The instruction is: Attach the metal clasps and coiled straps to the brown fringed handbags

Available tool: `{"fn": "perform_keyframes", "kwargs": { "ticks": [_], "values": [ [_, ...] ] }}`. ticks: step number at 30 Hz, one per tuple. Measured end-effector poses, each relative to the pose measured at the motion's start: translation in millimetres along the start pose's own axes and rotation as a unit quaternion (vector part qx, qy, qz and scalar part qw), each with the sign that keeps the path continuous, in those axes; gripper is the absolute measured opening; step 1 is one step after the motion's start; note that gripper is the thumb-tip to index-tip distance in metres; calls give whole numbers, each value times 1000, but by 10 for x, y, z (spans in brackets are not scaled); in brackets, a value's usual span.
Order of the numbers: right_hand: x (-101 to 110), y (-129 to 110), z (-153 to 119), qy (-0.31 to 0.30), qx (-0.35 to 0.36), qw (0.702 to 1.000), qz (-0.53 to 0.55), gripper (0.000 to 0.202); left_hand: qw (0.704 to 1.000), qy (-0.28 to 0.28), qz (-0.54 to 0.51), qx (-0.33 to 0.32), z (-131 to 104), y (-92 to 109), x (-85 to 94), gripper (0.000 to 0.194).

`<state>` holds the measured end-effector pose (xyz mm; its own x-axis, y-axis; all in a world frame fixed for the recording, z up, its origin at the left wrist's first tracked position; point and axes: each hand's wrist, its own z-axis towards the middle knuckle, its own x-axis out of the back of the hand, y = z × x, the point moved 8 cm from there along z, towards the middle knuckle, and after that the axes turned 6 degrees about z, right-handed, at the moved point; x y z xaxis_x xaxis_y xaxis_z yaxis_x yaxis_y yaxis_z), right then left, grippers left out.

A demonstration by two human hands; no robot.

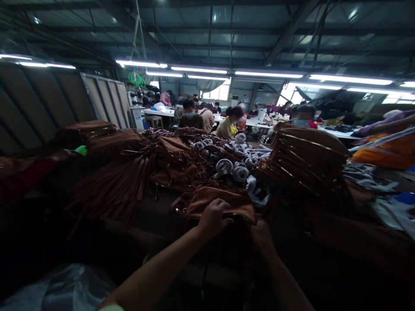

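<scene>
A brown bag (207, 198) with a zipper lies in front of me at the near edge of the piled goods. My left hand (214, 219) rests on its middle, with bent fingers on the material near the zipper. At the bag's right corner, my right hand (261, 233) has its fingers closed on the edge; the fingertips are dark and partly hidden. Behind the bag are coiled straps in pale wrapping (240, 172) and more brown fringed bags (177, 151).
Stacked brown bags (308, 155) rise at the right, and long fringes (119, 185) spread at the left. Another person's red sleeve (29, 177) reaches in from the left. An orange cloth (385, 151) lies at the far right. Several people sit at tables beyond.
</scene>
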<state>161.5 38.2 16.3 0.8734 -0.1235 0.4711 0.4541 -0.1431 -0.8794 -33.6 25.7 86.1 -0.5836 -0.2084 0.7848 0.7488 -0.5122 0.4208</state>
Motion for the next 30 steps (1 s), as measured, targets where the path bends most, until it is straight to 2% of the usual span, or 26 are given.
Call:
{"fn": "perform_keyframes", "kwargs": {
  "ticks": [2,4,5,7,12,16,19,24,27,30],
  "values": [
    [-44,5,29,-18,-12,1000,-8,45,999,-7,4,-48,-95,150,-77,22],
    [-40,41,53,-11,-25,999,-22,46,992,-78,36,-90,-155,236,-296,22],
    [-36,63,63,-7,-29,999,-28,49,987,-116,59,-91,-160,222,-416,23],
    [-39,91,79,-8,-28,999,-33,53,981,-159,96,-58,-111,116,-598,23],
    [-83,104,96,-45,-39,997,-49,56,977,-198,80,13,106,-73,-842,24],
    [-4,27,92,-22,-33,988,-146,55,976,-204,64,35,205,-101,-896,25],
    [53,-47,69,6,-14,976,-216,50,977,-205,10,56,223,-121,-887,27],
    [4,-72,28,-10,-4,976,-216,43,973,-210,7,100,216,-94,-859,25],
    [-32,-72,17,-18,-2,976,-216,44,967,-224,-11,122,231,-34,-900,25],
    [-52,-48,27,-17,-1,976,-218,42,960,-220,-57,162,241,-94,-971,28]
  ]
}}
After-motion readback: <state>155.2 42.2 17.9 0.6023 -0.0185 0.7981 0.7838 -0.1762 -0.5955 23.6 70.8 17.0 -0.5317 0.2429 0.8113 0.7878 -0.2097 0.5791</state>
